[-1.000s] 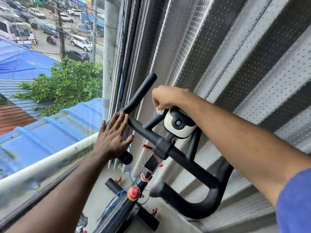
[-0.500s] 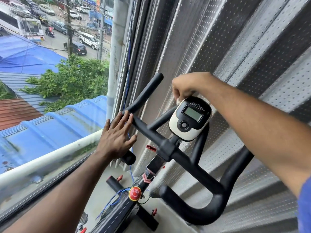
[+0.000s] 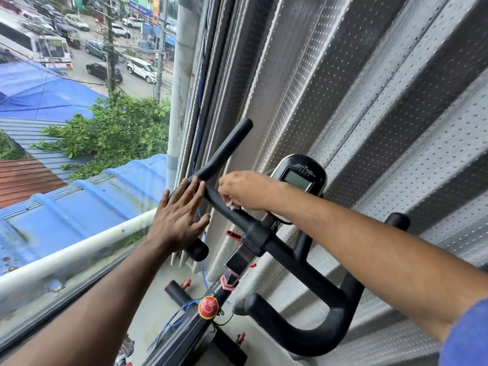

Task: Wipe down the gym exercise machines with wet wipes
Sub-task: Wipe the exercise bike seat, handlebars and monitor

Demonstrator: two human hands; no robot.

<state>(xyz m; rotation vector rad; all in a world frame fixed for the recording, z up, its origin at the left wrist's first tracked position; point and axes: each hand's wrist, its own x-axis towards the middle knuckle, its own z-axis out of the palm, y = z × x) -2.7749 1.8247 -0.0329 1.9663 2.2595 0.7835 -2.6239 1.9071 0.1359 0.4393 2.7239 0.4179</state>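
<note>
The exercise bike (image 3: 237, 262) stands hard against the perforated metal wall panels (image 3: 369, 101), its black handlebar (image 3: 277, 247) spread wide across the middle of the view. The person's right hand (image 3: 247, 190) is down on the left stretch of that bar, fingers curled over a white wet wipe (image 3: 232, 204) and holding it against the foam grip; only a crumpled scrap of the wipe shows under the knuckles (the rest is buried in the fist). Just behind the right wrist sits the bike's display console (image 3: 298, 178), its small grey screen facing up.

The left hand (image 3: 179, 220) lies just beside the right one, on the window side. Its fingers are straight and spread, the tips touching the bend where the bar's upright horn (image 3: 227, 151) rises; it holds nothing. The 2 hands are close but not touching, with the bar between them. Below the left palm the short end of a lower grip (image 3: 196, 250) pokes out.

Farther down the frame is a red round knob (image 3: 208, 307), with thin blue wires (image 3: 182, 310) looping beside it. To the left a white rail (image 3: 79, 249) runs along the window (image 3: 39, 286), and beyond it are blue roofs (image 3: 79, 207), a green tree (image 3: 111, 136) and a street with cars (image 3: 140, 67).
</note>
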